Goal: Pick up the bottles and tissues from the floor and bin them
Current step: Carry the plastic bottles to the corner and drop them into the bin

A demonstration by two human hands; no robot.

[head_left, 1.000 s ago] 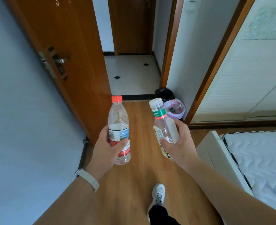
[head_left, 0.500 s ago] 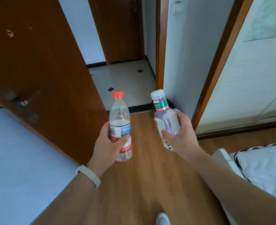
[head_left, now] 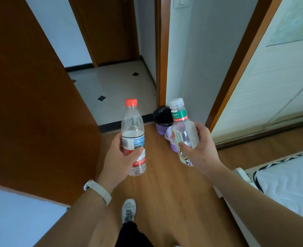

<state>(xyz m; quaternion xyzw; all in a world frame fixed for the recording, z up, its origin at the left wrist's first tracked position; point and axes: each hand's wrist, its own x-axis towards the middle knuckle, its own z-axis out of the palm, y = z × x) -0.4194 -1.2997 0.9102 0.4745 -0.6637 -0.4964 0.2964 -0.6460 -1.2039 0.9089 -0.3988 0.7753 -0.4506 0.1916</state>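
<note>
A person's left hand (head_left: pixel 122 157) is wrapped around the labelled middle of a clear plastic water bottle with a red cap (head_left: pixel 133 138), thumb across the front, and holds it upright. The right hand (head_left: pixel 202 150) is clamped the same way on a clear plastic bottle with a white cap and green neck band (head_left: pixel 182 132), which tilts slightly toward the other bottle. Both bottles are off the floor and close together, one per hand, probably so both can be binned in a single trip. Just beyond the right hand, on the wooden floor (head_left: pixel 165 184) by the wall corner, stands a small purple basket bin with a black liner (head_left: pixel 162 120). A second purple bin with a pale bag (head_left: pixel 173 148) sits nearer, mostly hidden behind the right-hand bottle. No tissues are visible. A white wristband (head_left: pixel 98 191) circles the left wrist, and below the hands a grey shoe (head_left: pixel 128 210) points toward the bins — this looks like the approach before dropping.
</note>
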